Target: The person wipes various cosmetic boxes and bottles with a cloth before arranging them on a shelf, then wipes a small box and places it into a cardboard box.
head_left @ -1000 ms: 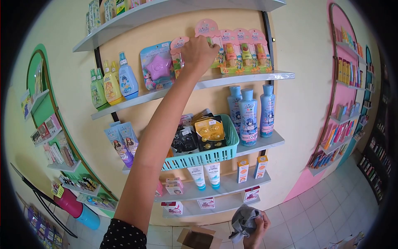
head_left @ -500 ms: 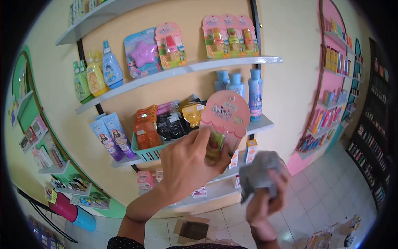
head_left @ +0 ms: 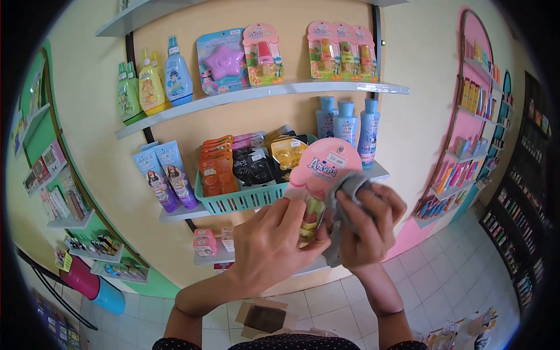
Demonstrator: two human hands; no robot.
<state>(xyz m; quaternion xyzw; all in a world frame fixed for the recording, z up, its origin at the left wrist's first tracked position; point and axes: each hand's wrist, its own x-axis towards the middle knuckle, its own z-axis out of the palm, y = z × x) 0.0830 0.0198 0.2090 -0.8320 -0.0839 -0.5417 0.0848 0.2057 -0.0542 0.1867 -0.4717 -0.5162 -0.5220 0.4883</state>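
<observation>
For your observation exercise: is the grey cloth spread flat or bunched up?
Bunched: the grey cloth is crumpled in the right hand, pressed against the pink package.

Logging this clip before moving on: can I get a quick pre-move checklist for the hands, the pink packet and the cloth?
1. Left hand grips the pink packet: ok.
2. Right hand holds the grey cloth: ok.
3. Cloth touches the packet: ok.
4. Packet front clean: cannot tell.
5. Gap open among packets on the top shelf for it: ok.
</observation>
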